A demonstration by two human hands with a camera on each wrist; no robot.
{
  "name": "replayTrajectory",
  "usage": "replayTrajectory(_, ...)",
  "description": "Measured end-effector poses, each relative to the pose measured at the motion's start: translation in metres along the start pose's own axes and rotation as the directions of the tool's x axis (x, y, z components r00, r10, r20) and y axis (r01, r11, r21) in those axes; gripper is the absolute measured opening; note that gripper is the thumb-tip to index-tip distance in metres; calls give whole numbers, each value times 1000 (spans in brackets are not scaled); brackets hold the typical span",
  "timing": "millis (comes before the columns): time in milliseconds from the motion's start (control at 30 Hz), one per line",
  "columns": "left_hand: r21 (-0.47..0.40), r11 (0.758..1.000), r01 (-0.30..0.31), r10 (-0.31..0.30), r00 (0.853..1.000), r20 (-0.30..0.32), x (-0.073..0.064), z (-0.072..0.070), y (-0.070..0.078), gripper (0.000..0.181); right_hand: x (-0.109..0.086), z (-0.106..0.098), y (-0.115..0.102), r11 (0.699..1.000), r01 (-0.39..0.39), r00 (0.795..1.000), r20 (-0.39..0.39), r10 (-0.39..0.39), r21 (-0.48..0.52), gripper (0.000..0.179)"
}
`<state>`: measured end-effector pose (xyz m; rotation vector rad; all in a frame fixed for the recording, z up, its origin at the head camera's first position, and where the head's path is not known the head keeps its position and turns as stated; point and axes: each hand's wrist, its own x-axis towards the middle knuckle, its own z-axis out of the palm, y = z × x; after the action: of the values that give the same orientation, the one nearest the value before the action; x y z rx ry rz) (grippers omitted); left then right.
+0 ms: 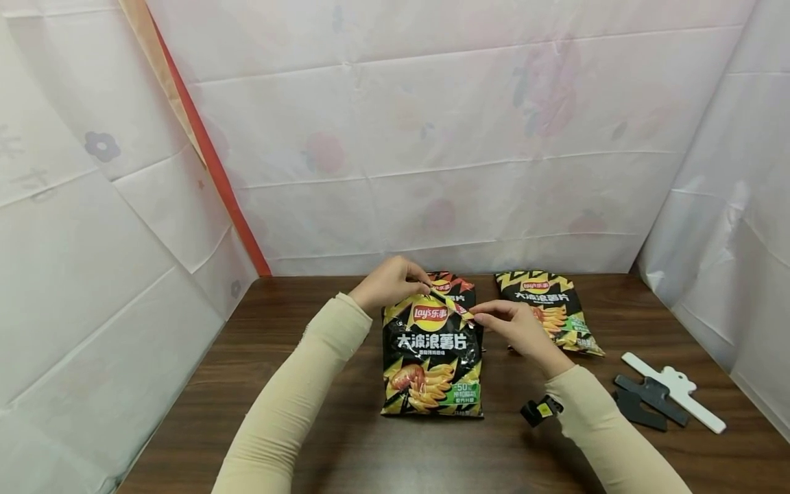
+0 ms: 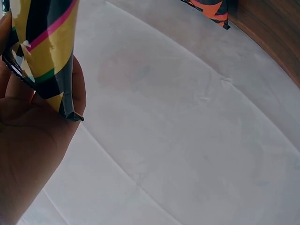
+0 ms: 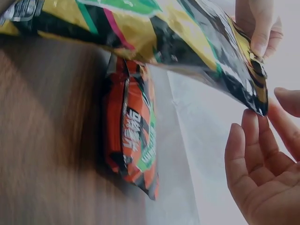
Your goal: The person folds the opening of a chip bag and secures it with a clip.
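A black and yellow bag of Lay's chips (image 1: 432,357) is held up in front of me, its printed face toward me. My left hand (image 1: 390,283) pinches the bag's top edge near the left; the left wrist view shows that hand (image 2: 42,131) behind the hanging yellow-and-black foil. At the top right corner is my right hand (image 1: 517,329). In the right wrist view the right hand's fingertips (image 3: 251,115) touch that corner from below, while the thumb stands apart from the foil.
Behind the held bag lies a red and black chip bag (image 1: 464,291), partly hidden. Another yellow and black chip bag (image 1: 546,312) lies at the back right. A white clip (image 1: 679,391) and dark clips (image 1: 654,398) lie on the brown table (image 1: 345,453) at the right.
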<state>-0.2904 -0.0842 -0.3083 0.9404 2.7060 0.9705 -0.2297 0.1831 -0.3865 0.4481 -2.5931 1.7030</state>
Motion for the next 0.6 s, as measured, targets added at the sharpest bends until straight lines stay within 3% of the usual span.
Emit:
replayTrajectory(267, -1, 1000, -1, 1, 1000, 3, 1, 1, 2, 15, -11, -26, -3, 999, 26, 999, 24, -26, -34, 36)
replayTrajectory(600, -6, 1000, -15, 15, 1000, 2, 3, 2, 0, 15, -38, -69, 7, 967, 81, 996, -25, -89, -240, 28)
